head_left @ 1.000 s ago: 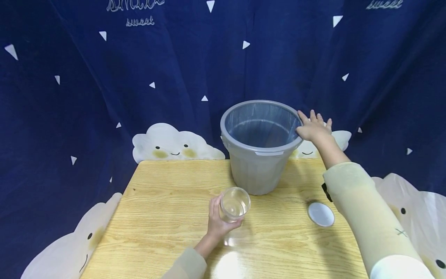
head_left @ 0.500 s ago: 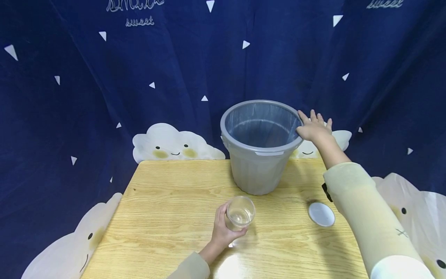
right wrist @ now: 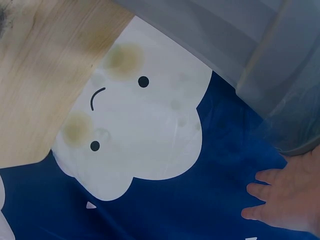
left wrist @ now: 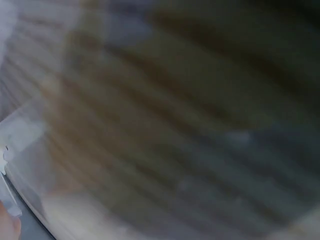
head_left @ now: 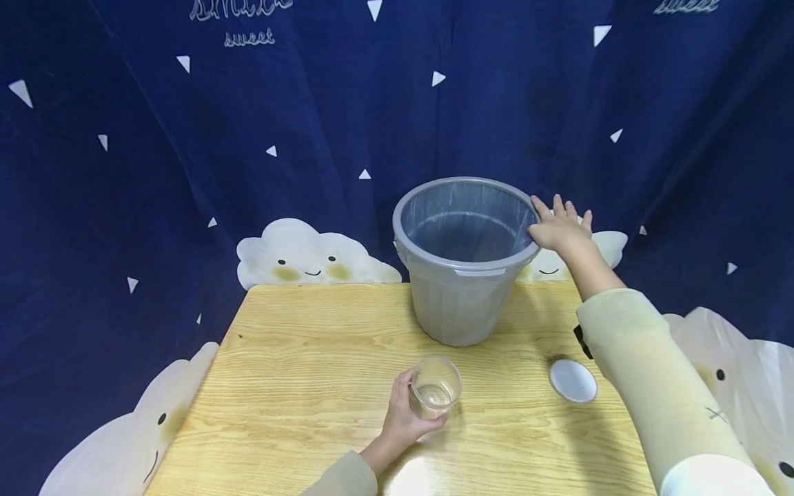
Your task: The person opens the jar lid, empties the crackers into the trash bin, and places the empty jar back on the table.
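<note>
My left hand (head_left: 403, 420) holds a clear cup (head_left: 437, 382) from its left side, over the near middle of the table. Something pale, perhaps liquid, shows low in the cup. Whether its base touches the table, I cannot tell. My right hand (head_left: 558, 229) rests at the right rim of a tall grey bucket (head_left: 459, 303), thumb side against the rim and the other fingers spread. In the right wrist view those fingers (right wrist: 265, 191) reach out straight beside the bucket wall (right wrist: 240, 40). The left wrist view is mostly blurred, with a bit of hand (left wrist: 7, 227) at its lower left corner.
A small white disc (head_left: 573, 381) lies on the wooden table (head_left: 298, 365), right of the cup. The bucket stands at the table's back edge. Behind it hangs a dark blue curtain (head_left: 322, 103) with white triangles and cloud shapes.
My left hand has moved the cup to the right and nearer to me, away from the bucket. The right hand and the bucket have stayed put.
</note>
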`<control>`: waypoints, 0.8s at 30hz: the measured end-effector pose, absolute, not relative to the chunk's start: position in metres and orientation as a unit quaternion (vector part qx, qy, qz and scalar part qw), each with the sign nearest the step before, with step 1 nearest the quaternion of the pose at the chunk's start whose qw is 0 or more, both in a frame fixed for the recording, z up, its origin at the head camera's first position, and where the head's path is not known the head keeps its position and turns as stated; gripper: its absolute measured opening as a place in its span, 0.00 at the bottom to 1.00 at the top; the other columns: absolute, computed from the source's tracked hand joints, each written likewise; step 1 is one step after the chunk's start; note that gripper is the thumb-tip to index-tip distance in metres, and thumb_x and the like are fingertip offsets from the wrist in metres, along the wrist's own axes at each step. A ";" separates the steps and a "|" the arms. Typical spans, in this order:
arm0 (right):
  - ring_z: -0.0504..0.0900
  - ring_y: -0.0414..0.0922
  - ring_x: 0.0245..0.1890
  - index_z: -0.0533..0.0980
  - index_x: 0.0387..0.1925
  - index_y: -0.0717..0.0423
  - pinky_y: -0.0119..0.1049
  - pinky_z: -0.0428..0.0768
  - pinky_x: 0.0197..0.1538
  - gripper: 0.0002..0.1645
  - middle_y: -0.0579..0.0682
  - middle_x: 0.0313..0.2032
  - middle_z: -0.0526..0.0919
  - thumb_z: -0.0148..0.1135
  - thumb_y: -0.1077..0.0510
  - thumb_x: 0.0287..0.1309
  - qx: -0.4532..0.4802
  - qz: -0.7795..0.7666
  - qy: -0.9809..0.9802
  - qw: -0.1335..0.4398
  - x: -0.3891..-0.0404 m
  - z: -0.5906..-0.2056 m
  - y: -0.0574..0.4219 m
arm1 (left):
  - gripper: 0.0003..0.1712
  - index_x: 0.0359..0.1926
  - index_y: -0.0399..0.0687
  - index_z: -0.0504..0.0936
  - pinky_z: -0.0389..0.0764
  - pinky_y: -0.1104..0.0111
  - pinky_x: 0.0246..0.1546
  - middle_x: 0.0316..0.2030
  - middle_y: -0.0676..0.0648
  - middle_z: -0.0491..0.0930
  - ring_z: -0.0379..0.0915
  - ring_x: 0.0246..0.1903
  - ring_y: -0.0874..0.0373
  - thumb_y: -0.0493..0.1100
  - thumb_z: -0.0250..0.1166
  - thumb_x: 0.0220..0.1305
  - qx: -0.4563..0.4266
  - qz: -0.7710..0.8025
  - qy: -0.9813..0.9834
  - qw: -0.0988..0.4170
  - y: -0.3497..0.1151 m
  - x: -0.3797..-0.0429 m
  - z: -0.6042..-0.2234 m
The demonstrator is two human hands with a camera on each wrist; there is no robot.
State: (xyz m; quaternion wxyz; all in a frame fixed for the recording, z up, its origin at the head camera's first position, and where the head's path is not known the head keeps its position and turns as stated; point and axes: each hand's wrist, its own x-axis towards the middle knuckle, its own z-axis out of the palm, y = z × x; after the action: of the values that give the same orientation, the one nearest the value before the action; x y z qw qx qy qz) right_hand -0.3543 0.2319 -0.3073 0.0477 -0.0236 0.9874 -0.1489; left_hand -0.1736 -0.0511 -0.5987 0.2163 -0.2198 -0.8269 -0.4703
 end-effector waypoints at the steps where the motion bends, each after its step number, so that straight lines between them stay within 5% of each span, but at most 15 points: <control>1: 0.29 0.67 0.66 0.37 0.71 0.53 0.66 0.25 0.61 0.41 0.71 0.66 0.31 0.36 0.52 0.57 -0.024 -0.149 0.987 0.048 -0.354 -0.307 0.232 | 0.55 0.60 0.37 0.57 0.77 0.57 0.48 0.51 0.39 0.67 0.67 0.49 0.44 0.46 0.78 0.30 -0.217 -0.473 -0.828 0.210 -0.051 -0.173 -0.598; 24: 0.29 0.67 0.66 0.38 0.71 0.53 0.66 0.25 0.61 0.41 0.70 0.66 0.31 0.36 0.53 0.57 -0.021 -0.151 0.987 0.047 -0.354 -0.307 0.230 | 0.55 0.60 0.39 0.53 0.75 0.53 0.51 0.53 0.40 0.63 0.67 0.52 0.44 0.51 0.77 0.36 -0.199 -0.490 -0.842 0.111 -0.042 -0.166 -0.602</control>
State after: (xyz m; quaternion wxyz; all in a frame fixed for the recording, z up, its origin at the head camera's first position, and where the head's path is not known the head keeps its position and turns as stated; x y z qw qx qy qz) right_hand -0.3538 0.2305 -0.3073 0.0469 -0.0214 0.9872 -0.1508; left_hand -0.1656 -0.0422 -0.6021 0.1108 -0.1993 -0.8417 -0.4895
